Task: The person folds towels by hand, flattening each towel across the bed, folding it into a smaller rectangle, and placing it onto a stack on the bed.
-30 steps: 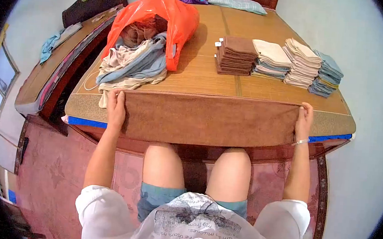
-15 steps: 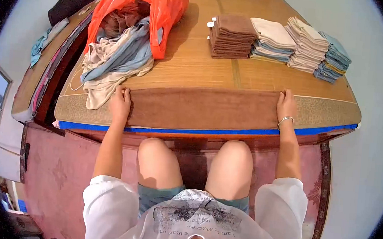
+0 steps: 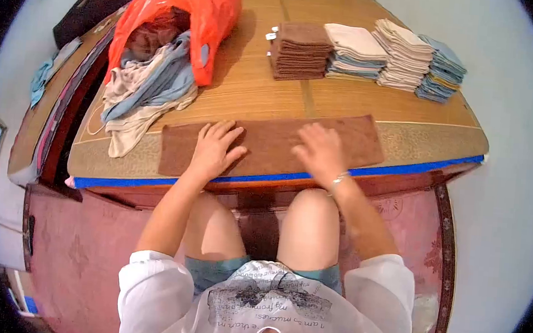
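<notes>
A brown towel [image 3: 268,143], folded into a long strip, lies flat along the front edge of the mat-covered bed. My left hand [image 3: 214,148] rests on its left half with the fingers spread. Over the right half is my right hand [image 3: 319,150], fingers apart and a little blurred; whether it touches the cloth I cannot tell. A bracelet circles my right wrist. Behind the strip stand a stack of folded brown towels [image 3: 300,51], a cream-topped stack [image 3: 355,51], a taller cream stack [image 3: 402,55] and a blue stack [image 3: 441,69].
A red plastic bag [image 3: 211,31] lies at the back left, with loose cream and blue cloths [image 3: 153,89] spilling from its mouth. The bed's mat [image 3: 247,96] has a blue front edge [image 3: 265,178]. Left of it is another bed-like surface with a light-blue cloth [image 3: 49,74].
Both hands have let go of the strip's two ends and moved inward onto its middle, fingers now spread. The view has shifted slightly, and the strip lies at a slant.
</notes>
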Demonstrator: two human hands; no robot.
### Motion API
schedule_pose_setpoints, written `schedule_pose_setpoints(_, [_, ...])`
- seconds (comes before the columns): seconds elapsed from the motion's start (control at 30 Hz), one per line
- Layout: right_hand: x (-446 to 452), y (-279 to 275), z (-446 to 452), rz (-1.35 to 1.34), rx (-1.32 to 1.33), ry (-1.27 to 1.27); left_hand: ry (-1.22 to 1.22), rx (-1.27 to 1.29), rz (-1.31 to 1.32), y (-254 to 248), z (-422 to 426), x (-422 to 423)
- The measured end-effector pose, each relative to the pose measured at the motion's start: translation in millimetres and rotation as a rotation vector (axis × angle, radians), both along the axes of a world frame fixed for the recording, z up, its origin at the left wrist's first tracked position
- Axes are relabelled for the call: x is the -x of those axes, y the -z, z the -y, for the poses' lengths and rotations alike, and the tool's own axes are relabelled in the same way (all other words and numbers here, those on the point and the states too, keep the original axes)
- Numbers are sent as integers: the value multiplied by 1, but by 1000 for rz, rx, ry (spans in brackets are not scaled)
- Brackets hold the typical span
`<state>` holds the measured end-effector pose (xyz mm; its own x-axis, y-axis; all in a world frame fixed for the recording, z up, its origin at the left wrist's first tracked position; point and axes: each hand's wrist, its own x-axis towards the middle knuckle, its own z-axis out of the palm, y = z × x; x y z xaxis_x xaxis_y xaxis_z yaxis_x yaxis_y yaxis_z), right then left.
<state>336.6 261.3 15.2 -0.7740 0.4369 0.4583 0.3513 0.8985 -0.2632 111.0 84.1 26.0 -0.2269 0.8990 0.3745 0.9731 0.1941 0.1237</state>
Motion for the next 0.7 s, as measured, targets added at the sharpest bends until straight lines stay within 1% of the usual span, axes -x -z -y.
schedule_pose_setpoints(0.03, [4,15,7,112,-86,-12,-1,48,-16,11,-6,-5])
schedule_pose_setpoints(0.07, [0,14,5,123,-87,9,21,45,-6,11,-7,-9])
schedule_pose_setpoints(0.13, [-7,11,-3,337,35,20,-75,166,-57,7,0,1])
schedule_pose_setpoints(0.17, [-14,11,-12,345,39,33,-80,163,-82,11,5,11])
schedule_pose_setpoints(0.23, [-36,12,-45,361,-12,177,-176,200,-33,4,18,26])
schedule_pose_setpoints(0.27, [-46,18,-63,357,-23,246,-165,196,-33,4,23,34])
schedule_pose_setpoints(0.3, [-57,19,-77,359,-24,256,-202,200,-22,5,29,41])
schedule_pose_setpoints(0.37, [-76,19,-96,321,7,375,-235,207,-7,6,30,43])
schedule_pose_setpoints(0.43, [-85,18,-105,328,31,425,-259,219,-2,5,32,43])
schedule_pose_setpoints(0.47, [-84,18,-108,332,55,468,-246,172,-32,11,32,47])
schedule_pose_setpoints(0.5, [-79,12,-103,328,52,455,-260,170,-34,13,32,48])
schedule_pose_setpoints(0.57, [-75,1,-91,327,-68,570,-241,168,-72,13,32,48])
schedule_pose_setpoints(0.6, [-68,1,-83,237,-165,505,-233,151,-91,18,32,51])
schedule_pose_setpoints(0.63, [-58,-6,-71,232,-160,498,-240,155,-97,19,33,52])
schedule_pose_setpoints(0.7, [-30,-17,-44,259,-15,229,-232,139,-98,18,32,51])
